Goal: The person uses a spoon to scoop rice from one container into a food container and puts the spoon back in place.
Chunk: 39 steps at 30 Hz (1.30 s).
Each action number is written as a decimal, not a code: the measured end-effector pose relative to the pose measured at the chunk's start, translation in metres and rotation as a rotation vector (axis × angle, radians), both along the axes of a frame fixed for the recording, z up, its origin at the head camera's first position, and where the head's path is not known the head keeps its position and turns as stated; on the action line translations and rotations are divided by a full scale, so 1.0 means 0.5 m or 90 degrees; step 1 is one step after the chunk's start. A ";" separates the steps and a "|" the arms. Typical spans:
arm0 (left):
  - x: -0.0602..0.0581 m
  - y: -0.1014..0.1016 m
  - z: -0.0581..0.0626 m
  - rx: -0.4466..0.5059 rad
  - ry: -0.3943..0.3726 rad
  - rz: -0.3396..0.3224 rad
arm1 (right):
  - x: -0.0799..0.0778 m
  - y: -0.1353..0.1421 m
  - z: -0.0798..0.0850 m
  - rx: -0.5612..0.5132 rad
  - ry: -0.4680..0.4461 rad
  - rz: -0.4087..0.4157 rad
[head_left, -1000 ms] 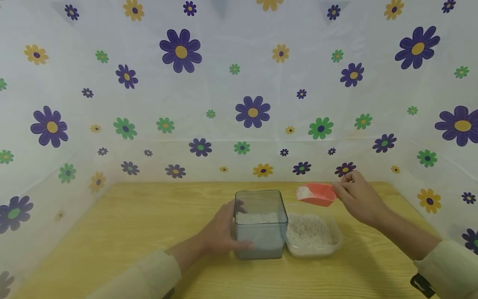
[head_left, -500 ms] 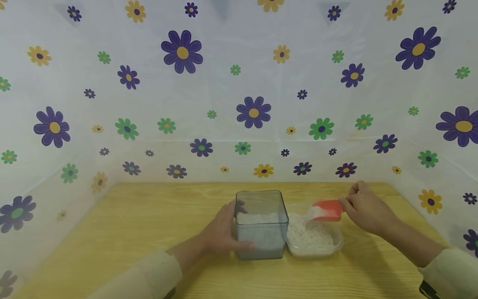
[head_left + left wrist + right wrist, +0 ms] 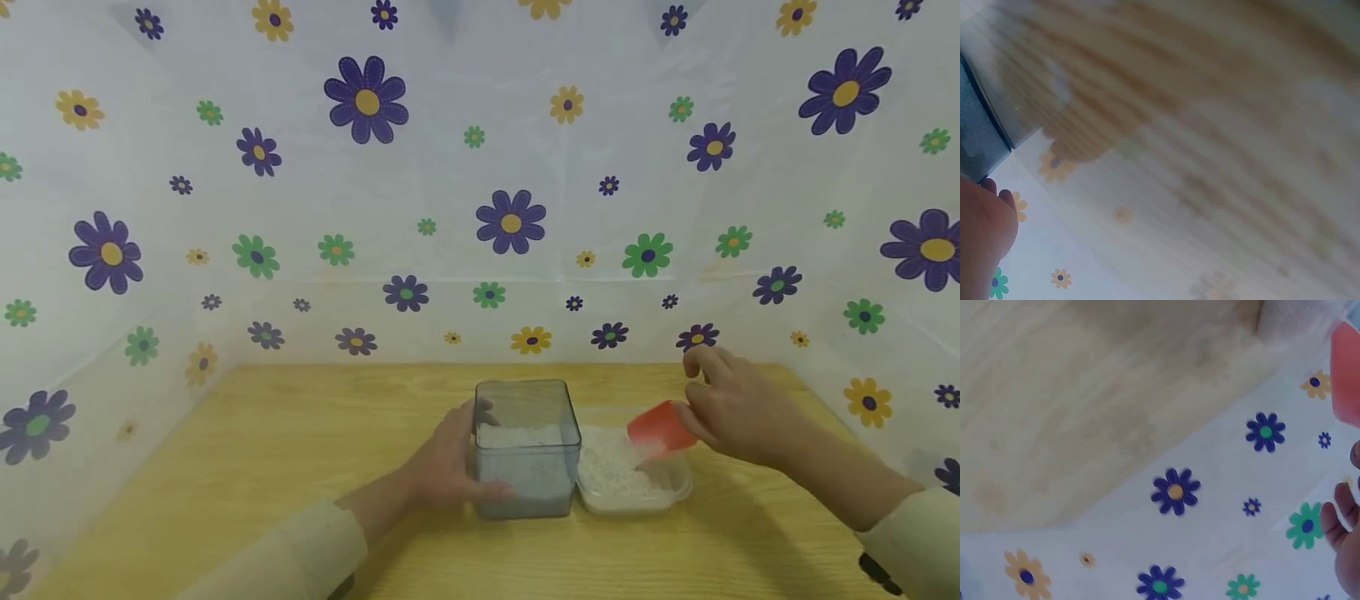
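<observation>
My right hand [image 3: 738,408] pinches a red scoop [image 3: 662,429] by its handle end, which the hand hides. The scoop is tilted mouth-down over a clear plastic tub [image 3: 678,492], and white grainy stuff slides from its lip onto the heap [image 3: 611,467] inside. To the left, a tall square smoky-grey container [image 3: 525,492] stands upright, partly filled with the same white stuff. My left hand [image 3: 446,467] holds its left side, thumb across the front and fingers behind. In the right wrist view only the scoop's edge [image 3: 1346,381] and some fingertips [image 3: 1334,528] show.
Tub and container stand side by side on a wood-grain tabletop [image 3: 300,450]. A white flower-print sheet [image 3: 442,175] rises behind the table and along both sides.
The scoop has come down and right from above the tub's back edge, then tipped, its load spilling into the tub. My left hand and the container have stayed in place.
</observation>
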<state>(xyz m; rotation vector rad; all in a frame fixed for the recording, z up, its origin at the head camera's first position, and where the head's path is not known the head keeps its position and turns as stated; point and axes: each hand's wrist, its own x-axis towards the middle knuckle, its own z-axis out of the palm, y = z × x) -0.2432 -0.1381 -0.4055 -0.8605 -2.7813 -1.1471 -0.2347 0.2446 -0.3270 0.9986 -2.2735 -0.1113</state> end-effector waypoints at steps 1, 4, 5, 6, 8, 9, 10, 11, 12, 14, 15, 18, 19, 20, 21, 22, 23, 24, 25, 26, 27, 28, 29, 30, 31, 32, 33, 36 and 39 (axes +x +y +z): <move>0.000 0.000 0.000 0.000 0.002 -0.001 | -0.002 0.000 0.010 0.023 0.032 0.017; 0.000 -0.001 0.002 0.000 0.008 -0.001 | -0.004 -0.004 0.037 0.086 0.098 0.048; 0.000 -0.001 0.003 -0.001 0.009 -0.001 | -0.004 -0.006 0.044 0.099 0.108 0.052; 0.002 -0.002 0.004 -0.001 0.007 -0.001 | -0.004 -0.010 0.051 0.108 0.116 0.057; 0.003 -0.002 0.006 -0.001 0.005 0.000 | -0.004 -0.020 0.062 0.108 0.130 0.064; 0.004 -0.003 0.006 -0.002 0.005 -0.001 | -0.004 -0.026 0.068 0.100 0.138 0.065; 0.004 -0.003 0.006 -0.002 0.004 -0.001 | -0.005 -0.033 0.073 0.085 0.148 0.067; 0.004 -0.004 0.006 -0.004 0.002 -0.001 | -0.006 -0.041 0.078 0.066 0.159 0.069; 0.004 -0.004 0.005 -0.004 -0.002 0.001 | -0.006 -0.050 0.085 0.047 0.173 0.066; 0.004 -0.005 0.003 -0.005 -0.003 0.003 | -0.008 -0.072 0.099 0.002 0.195 0.055; 0.004 -0.005 0.002 -0.006 -0.004 0.005 | -0.008 -0.085 0.106 -0.022 0.204 0.050; 0.004 -0.006 0.001 -0.006 -0.001 0.010 | -0.009 -0.126 0.126 -0.074 0.213 0.042; 0.004 -0.007 0.001 -0.005 0.000 0.011 | -0.009 -0.141 0.131 -0.086 0.210 0.046; 0.004 -0.007 0.000 -0.003 0.000 0.012 | -0.009 -0.156 0.135 -0.091 0.207 0.052; 0.004 -0.007 0.000 -0.003 -0.002 0.014 | -0.009 -0.170 0.137 -0.092 0.202 0.059; 0.004 -0.008 0.000 -0.004 0.000 0.012 | -0.009 -0.184 0.138 -0.087 0.199 0.064; 0.004 -0.008 -0.001 -0.003 0.000 0.010 | -0.009 -0.197 0.138 -0.080 0.196 0.073; 0.004 -0.007 -0.002 -0.002 0.000 0.009 | -0.009 -0.211 0.136 -0.069 0.193 0.080; 0.003 -0.007 -0.003 -0.003 -0.002 0.011 | -0.009 -0.223 0.134 -0.054 0.188 0.083; 0.002 -0.007 -0.004 -0.003 0.000 0.009 | -0.008 -0.235 0.131 -0.038 0.184 0.085; 0.002 -0.006 -0.005 -0.003 0.003 0.007 | -0.009 -0.246 0.127 -0.021 0.180 0.087; 0.002 -0.006 -0.005 -0.003 0.006 0.005 | -0.009 -0.258 0.124 -0.003 0.176 0.089; 0.001 -0.005 -0.006 -0.001 0.008 0.005 | -0.009 -0.269 0.120 0.019 0.172 0.089; 0.000 -0.004 -0.006 0.001 0.010 0.004 | -0.009 -0.279 0.117 0.047 0.167 0.085; 0.000 -0.003 -0.007 0.002 0.013 0.003 | -0.009 -0.289 0.114 0.077 0.163 0.081; -0.001 -0.003 -0.007 0.002 0.016 0.001 | -0.010 -0.298 0.111 0.106 0.157 0.077; -0.001 -0.002 -0.006 0.004 0.017 -0.001 | -0.011 -0.306 0.108 0.135 0.148 0.072; -0.001 0.000 -0.002 0.004 0.016 -0.004 | -0.014 -0.328 0.099 0.221 0.116 0.046; 0.002 0.000 0.002 0.000 0.002 -0.002 | -0.019 -0.345 0.086 0.278 0.071 0.008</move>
